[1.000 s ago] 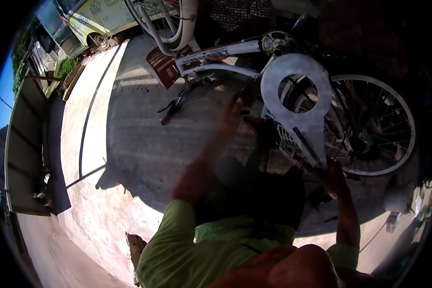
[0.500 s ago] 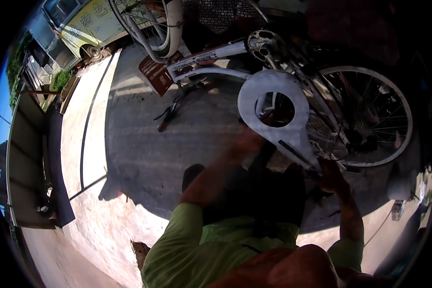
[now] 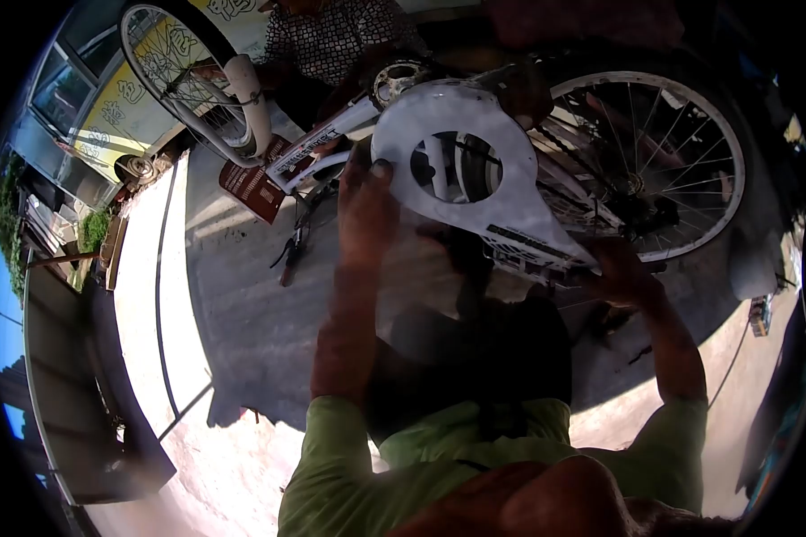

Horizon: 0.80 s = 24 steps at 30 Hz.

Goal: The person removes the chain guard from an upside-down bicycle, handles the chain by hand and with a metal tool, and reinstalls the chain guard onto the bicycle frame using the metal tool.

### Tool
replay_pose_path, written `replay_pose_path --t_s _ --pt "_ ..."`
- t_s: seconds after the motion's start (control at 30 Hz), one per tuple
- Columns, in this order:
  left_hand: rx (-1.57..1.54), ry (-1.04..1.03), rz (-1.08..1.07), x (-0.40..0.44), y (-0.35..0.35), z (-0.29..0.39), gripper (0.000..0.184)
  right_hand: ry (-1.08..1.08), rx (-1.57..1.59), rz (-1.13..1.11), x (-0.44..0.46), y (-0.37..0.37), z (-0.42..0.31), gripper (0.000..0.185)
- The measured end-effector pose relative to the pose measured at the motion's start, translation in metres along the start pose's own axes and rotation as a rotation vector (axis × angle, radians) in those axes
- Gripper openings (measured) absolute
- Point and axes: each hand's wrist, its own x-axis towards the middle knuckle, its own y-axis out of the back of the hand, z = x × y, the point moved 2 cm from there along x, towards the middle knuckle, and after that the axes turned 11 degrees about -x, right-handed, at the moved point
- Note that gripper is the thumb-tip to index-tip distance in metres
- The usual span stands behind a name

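A white bicycle chain guard (image 3: 519, 201), round at one end with a large hole and tapering at the other, is held in front of an upside-down bicycle (image 3: 318, 139). My left hand (image 3: 367, 206) grips the round end at its left edge, thumb on the near face. Around the narrow tip at the lower right, my right hand (image 3: 625, 276) is closed, its fingers partly in shadow. Just behind the guard's upper edge shows the crankset (image 3: 396, 82). The spoked rear wheel (image 3: 741, 174) stands to the right. Whether the guard touches the frame I cannot tell.
Another person in a patterned shirt (image 3: 331, 45) is behind the bicycle, near the front wheel (image 3: 166, 103). A brown sign with print (image 3: 255, 183) is by the frame's front. A yellow vehicle (image 3: 107, 134) and a metal panel (image 3: 81, 376) stand at left.
The chain guard has swung up and left, its round end turning toward the left. My left hand has moved up from below onto its left edge. The view has shifted too.
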Motion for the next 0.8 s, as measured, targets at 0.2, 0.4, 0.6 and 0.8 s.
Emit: replay_pose_path --t_s 0.2,0.4,0.6,0.8 --pt "1.078 -0.845 -0.291 0.069 -0.008 0.033 0.029 0.054 -0.017 0.375 0.023 -0.011 0.045 0.052" --pt "1.844 -0.948 -0.421 0.132 -0.006 0.044 0.07 0.063 0.83 0.174 0.071 -0.014 0.046 0.041" --pt "1.155 -0.292 -0.133 0.15 0.056 -0.001 0.045 0.002 0.743 0.172 0.098 -0.01 0.044 0.038" --pt "1.061 -0.423 0.024 0.116 0.064 -0.018 0.027 -0.16 0.149 0.144 0.103 0.01 0.016 0.033"
